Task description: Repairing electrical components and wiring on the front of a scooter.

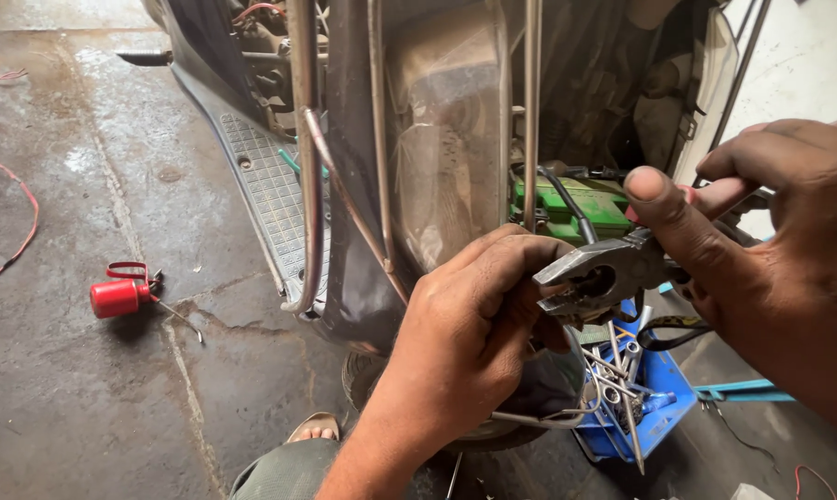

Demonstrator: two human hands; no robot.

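- The right hand (770,250) enters from the right of the frame, fingers wrapped around the pink-handled pliers (613,273), thumb extended along the top.
- The left hand (474,333) rises from lower centre, curled closed around a thin metal cable (539,418) just beside the plier jaws.
- Pliers sit right of centre, above the blue tool tray (664,407).

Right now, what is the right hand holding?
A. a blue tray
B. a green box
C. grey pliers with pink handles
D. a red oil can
C: the right hand grips the pliers, thumb along the top, while the oil can lies on the floor and the left hand meets the pliers' nose.
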